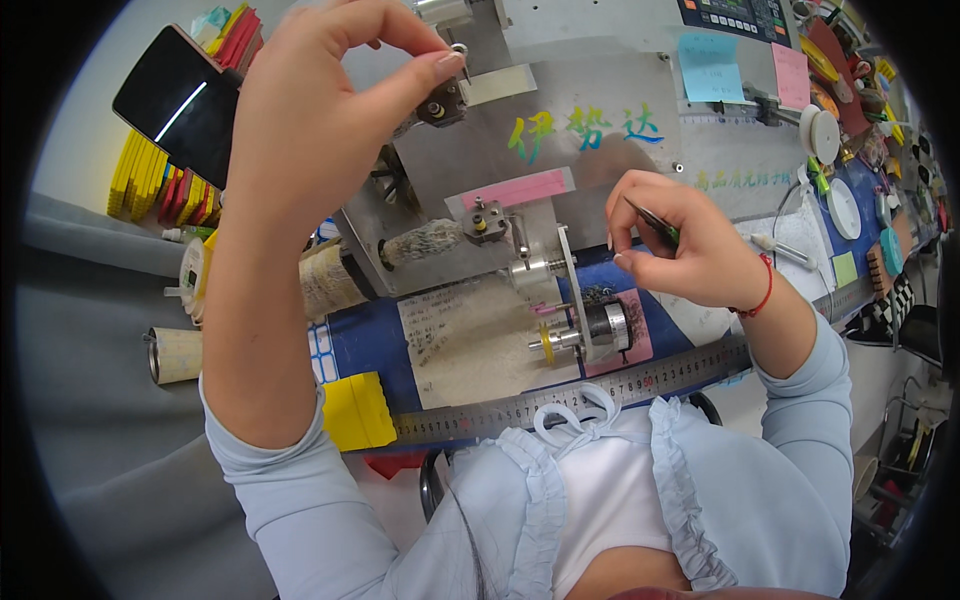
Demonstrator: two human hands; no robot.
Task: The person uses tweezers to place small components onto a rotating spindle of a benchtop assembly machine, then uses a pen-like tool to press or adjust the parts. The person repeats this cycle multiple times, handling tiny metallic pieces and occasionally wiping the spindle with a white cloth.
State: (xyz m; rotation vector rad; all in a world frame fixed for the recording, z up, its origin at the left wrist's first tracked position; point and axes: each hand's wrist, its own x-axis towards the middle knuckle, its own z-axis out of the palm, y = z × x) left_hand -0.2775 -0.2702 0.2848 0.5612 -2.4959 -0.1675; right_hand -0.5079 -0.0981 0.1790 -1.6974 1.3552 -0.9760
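My left hand [322, 97] is raised at the upper left, thumb and forefinger close together at a small metal eyelet [459, 49] on the machine. Whether a thread or part sits between those fingertips is too small to tell. Just below them is a dark metal guide block [441, 106]. My right hand [682, 240] holds a slim dark pointed tool [655, 220], perhaps tweezers, with its tip up and left. Between the hands lies the machine's steel plate [480, 150], bearing coloured characters. A second guide block [486, 222] stands beside a fibre-covered spindle [424, 244].
A dark-screened phone or tablet [176, 101] stands at the left. Near me, a steel ruler [517, 409] runs along the table edge beside a yellow card [360, 412]. A dial knob [609, 328] sticks out in front. Spools [819, 133] and a control panel [739, 16] sit at the right.
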